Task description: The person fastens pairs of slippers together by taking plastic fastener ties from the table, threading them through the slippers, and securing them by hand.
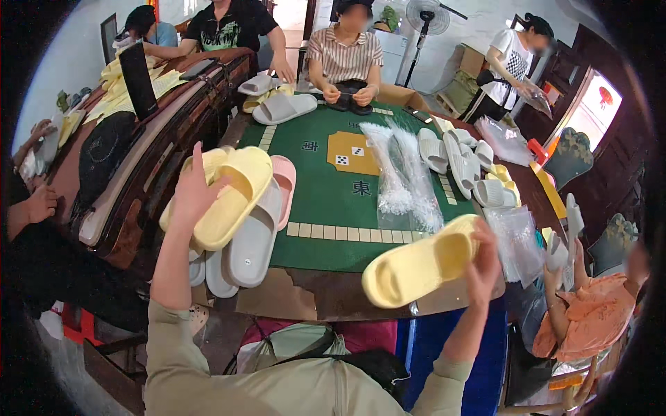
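My left hand grips a pale yellow slide slipper at the left side of the table. Its thumb is on the slipper's upper, and the other fingers are partly hidden. Under and beside it lie grey slippers and a pink slipper. Another yellow edge shows behind my left hand. Over the table's near right edge, my right hand holds a second yellow slipper by its strap end, with the heel pointing left and the footbed facing up. Some of its fingers are hidden behind the strap.
Clear plastic bags lie on the green table mat, right of centre. Grey slippers and yellow ones line the right side, near more bags. Across the table a person handles something small. Other people work at the left and right.
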Motion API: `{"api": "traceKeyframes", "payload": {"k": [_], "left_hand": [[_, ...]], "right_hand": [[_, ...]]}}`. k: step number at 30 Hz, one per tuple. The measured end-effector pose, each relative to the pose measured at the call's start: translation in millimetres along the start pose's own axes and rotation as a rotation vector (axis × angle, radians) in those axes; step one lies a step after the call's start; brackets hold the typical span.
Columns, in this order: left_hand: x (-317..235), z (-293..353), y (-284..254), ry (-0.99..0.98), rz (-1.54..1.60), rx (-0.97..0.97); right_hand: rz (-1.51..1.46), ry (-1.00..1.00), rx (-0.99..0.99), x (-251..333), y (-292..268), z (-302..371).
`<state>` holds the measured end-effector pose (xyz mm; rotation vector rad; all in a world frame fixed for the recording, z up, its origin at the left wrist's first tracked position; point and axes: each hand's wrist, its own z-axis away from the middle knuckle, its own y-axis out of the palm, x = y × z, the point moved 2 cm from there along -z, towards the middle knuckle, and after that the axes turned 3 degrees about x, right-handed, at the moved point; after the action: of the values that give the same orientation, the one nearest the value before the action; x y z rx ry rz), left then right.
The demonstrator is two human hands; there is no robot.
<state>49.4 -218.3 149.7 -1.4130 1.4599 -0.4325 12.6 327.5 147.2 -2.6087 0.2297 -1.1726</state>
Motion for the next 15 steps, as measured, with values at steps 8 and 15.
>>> {"api": "traceKeyframes", "payload": {"k": [8,15], "left_hand": [[-4,21,-19,0.051,0.197,0.079],[15,22,-18,-0.064,0.381,0.091]], "right_hand": [[0.003,-0.029,0.499,-47,118,-9],[0.106,-0.129,0.322,-67,151,-3]]}}
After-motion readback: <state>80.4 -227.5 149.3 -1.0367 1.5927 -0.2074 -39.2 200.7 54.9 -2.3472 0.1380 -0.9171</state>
